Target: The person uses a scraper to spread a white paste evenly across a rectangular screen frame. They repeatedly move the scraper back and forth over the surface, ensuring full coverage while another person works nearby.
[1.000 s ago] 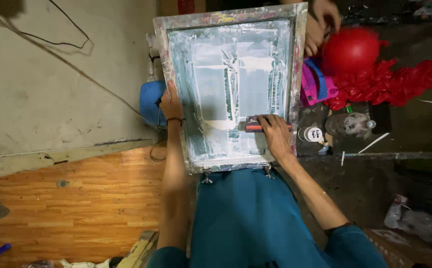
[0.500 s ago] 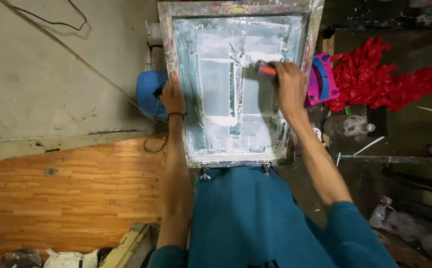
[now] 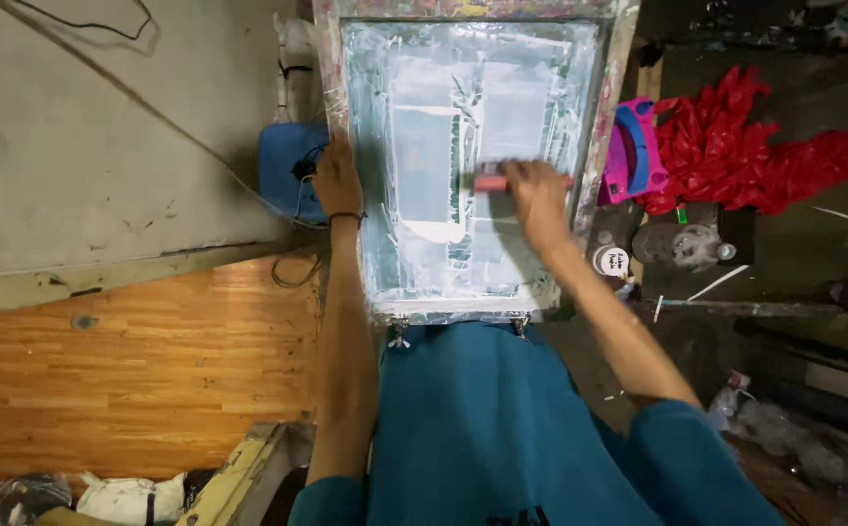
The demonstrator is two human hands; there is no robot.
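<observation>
A screen-printing frame point(image 3: 611, 117) with a pale, ink-smeared mesh lies in front of me on the bench. My left hand point(image 3: 336, 180) rests flat on the frame's left edge, a dark band on its wrist. My right hand point(image 3: 533, 193) is closed on a red-handled squeegee point(image 3: 489, 182) that lies across the right half of the mesh, about midway up the frame. My teal shirt fills the lower middle of the view.
A blue container point(image 3: 282, 170) sits left of the frame. To the right lie a pink and blue object point(image 3: 635, 151), crumpled red plastic point(image 3: 745, 146), a clear bottle point(image 3: 677, 244) and a small round lid point(image 3: 612, 260). Wooden flooring point(image 3: 122, 370) spreads at lower left.
My right hand carried the squeegee from the near end of the mesh up toward the far end, then back to the middle. My left hand stayed on the frame's edge.
</observation>
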